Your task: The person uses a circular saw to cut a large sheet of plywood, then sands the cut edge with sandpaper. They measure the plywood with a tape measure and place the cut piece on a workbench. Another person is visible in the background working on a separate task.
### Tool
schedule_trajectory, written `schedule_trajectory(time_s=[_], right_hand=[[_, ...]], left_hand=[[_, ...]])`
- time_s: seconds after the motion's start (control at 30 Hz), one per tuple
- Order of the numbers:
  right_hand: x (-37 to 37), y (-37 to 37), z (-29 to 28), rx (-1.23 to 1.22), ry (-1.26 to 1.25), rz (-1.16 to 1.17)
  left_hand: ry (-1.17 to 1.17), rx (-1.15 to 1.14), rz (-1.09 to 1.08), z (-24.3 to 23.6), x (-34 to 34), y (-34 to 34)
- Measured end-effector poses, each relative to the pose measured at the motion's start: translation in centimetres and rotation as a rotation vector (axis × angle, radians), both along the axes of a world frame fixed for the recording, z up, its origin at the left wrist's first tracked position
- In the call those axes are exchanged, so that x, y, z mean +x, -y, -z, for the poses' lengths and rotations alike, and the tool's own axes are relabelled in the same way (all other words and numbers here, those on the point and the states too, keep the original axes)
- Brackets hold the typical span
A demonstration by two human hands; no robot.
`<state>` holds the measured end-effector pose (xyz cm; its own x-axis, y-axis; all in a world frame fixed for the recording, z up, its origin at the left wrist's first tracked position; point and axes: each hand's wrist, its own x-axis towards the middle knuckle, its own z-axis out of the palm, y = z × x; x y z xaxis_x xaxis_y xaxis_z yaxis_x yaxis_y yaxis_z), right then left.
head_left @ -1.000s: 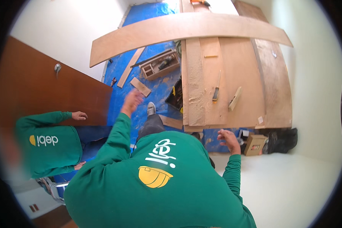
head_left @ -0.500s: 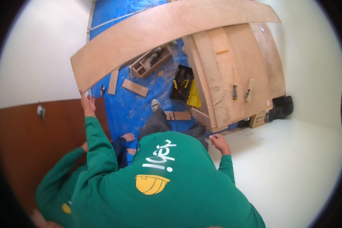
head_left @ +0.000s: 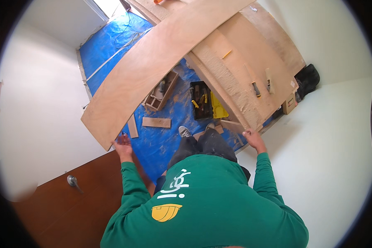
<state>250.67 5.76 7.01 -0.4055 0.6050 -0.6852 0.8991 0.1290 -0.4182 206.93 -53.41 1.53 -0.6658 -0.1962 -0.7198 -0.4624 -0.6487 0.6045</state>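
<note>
My left hand (head_left: pixel 124 145), palm up, holds the near left corner of a long plywood board (head_left: pixel 132 87) that stretches diagonally across a stack of panels (head_left: pixel 252 58). My right hand (head_left: pixel 253 138) grips the near end of the stack's edge, beside a rough strip strewn with shavings. On the stack lie a screwdriver (head_left: pixel 256 89), a wooden-bodied tool (head_left: pixel 269 86) and a yellow pencil (head_left: pixel 226 54). Below on the floor are a wooden tool box (head_left: pixel 161 99) and an open black toolbox (head_left: pixel 201 108) with a yellow lid.
Blue sheeting (head_left: pixel 153 153) covers the floor, with offcuts (head_left: pixel 156 122) and a cable on it. A brown door (head_left: pixel 70 211) with a lever handle is at lower left. White walls (head_left: pixel 45 124) flank both sides. A black bag (head_left: pixel 308 76) and cardboard box (head_left: pixel 290 106) sit at right.
My left hand took the board's corner, which swung down and toward me. My right hand moved onto the stack's edge. The view turned, and the co-worker at left has mostly left view.
</note>
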Motion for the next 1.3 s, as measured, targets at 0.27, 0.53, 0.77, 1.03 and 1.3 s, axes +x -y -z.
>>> schedule_trajectory(time_s=[0.27, 0.53, 0.77, 1.03, 1.3], right_hand=[[-4.3, -0.2, 0.7, -0.014, -0.160, -0.044], [-7.6, -3.3, 0.6, -0.187, -0.217, -0.047], [-10.0, -6.6, 0.2, -0.203, -0.215, -0.089], [-10.2, -8.5, 1.2, -0.035, -0.170, 0.002], [-14.6, -2.4, 0.3, -0.063, -0.054, 0.245]], left_hand=[[0.080, -0.345, 1.014, -0.1, 5.8, -12.5], [-0.146, -0.391, 1.540, -4.5, 5.0, -28.5], [-0.546, -0.800, 1.369, -11.9, -6.8, -33.1], [-0.803, -1.183, 1.519, -12.4, -15.9, -37.6], [-0.648, -1.617, 1.311, -8.3, -38.2, -34.8]])
